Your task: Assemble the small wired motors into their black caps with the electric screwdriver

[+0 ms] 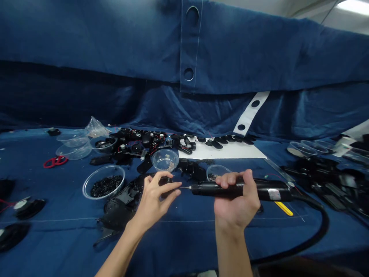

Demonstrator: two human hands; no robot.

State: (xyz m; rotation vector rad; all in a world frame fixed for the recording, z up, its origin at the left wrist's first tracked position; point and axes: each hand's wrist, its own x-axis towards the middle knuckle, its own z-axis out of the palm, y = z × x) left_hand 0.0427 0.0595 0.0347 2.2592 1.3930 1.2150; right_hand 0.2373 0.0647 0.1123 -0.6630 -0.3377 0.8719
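Observation:
My right hand [236, 201] is wrapped round a black electric screwdriver [253, 189] held level, its thin bit pointing left. A thick black cable [317, 227] runs from its rear end. My left hand [155, 196] pinches a small black part [166, 181] right at the bit's tip, thumb and fingers closed on it. Just left of that hand lies a larger black plastic housing [121, 209] on the blue cloth.
A clear bowl of dark screws [103, 186] sits to the left, with smaller clear bowls [165, 159] behind. Black parts and wires [144, 144] are heaped at the back, red scissors [54, 161] far left, a yellow stick [284, 208] right, more trays [305, 148] beyond.

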